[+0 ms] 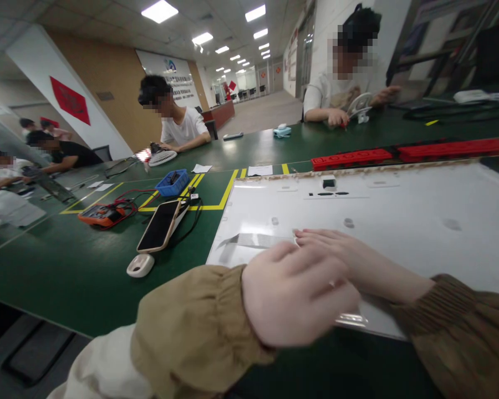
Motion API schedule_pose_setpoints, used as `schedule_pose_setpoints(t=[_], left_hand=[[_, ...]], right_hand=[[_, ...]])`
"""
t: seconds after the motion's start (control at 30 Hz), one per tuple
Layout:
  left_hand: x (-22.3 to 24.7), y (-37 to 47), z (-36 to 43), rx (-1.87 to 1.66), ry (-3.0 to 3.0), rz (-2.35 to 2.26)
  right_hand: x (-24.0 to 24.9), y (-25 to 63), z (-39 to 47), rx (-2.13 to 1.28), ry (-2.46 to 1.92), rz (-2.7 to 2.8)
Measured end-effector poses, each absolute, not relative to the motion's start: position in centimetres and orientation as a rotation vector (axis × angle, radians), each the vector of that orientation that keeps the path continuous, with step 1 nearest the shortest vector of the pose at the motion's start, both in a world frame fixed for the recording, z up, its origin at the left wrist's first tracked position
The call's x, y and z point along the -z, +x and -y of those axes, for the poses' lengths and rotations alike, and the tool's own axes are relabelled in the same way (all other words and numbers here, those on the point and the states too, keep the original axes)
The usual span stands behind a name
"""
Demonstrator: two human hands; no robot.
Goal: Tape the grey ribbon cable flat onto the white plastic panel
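A large white panel (399, 216) with small slots and a brown-edged far rim lies in front of me. My right hand (336, 252) rests flat on it, fingers stretched out to the left. Close to its fingertips is a thin, shiny strip (253, 240), translucent or silvery, on the panel's left part. Nearer to me, my left hand (301, 293) is above the near edge with its fingers curled in and slightly blurred. What they hold, if anything, is hidden. Just right of its fingers, a clear glossy piece (351, 319) shows at the panel's near edge.
Left of the panel lie a phone (160, 226), a white oval case (140, 265), an orange multimeter (102, 215) with leads and a blue bin (172, 183). Red bars (351, 159) lie behind the panel. Co-workers sit across the green table (87, 266), handling white fan-like parts.
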State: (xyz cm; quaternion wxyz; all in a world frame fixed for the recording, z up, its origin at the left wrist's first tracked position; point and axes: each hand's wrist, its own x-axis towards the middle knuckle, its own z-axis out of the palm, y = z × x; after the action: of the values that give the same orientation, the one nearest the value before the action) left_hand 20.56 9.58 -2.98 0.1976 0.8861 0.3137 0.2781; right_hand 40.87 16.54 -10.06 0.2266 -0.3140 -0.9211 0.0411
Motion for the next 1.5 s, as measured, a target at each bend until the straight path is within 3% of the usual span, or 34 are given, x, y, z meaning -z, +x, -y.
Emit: schedule_pose_setpoints(t=[0.17,0.33,0.67,0.77,0.9,1.07,1.5], left_hand=[[7.0,20.9,-15.0,-0.365,2.921,-1.191],[9.9,20.4,-16.0,-0.320,2.981,-1.287],[9.4,19.3,-16.0,-0.076,3.043,-1.298],[7.6,16.6,-16.9,0.094,2.941,-1.557],[5.9,12.2,-18.5,0.022,2.797,-1.805],[7.8,9.3,-18.8,-0.052,2.748,-1.522],[11.7,11.6,-16.8,0.042,2.638,-1.611]], right_hand=[[10.5,41.0,-16.7,-0.095,-0.816,2.564],[10.2,40.9,-16.4,-0.085,-0.871,2.585],[10.0,40.7,-16.1,-0.036,-0.896,2.587],[10.0,40.7,-15.9,-0.038,-0.910,2.590],[9.7,40.6,-15.7,-0.074,-0.937,2.611],[9.3,40.4,-15.7,-0.129,-0.968,2.584],[9.8,40.2,-16.0,-0.066,-0.955,2.598]])
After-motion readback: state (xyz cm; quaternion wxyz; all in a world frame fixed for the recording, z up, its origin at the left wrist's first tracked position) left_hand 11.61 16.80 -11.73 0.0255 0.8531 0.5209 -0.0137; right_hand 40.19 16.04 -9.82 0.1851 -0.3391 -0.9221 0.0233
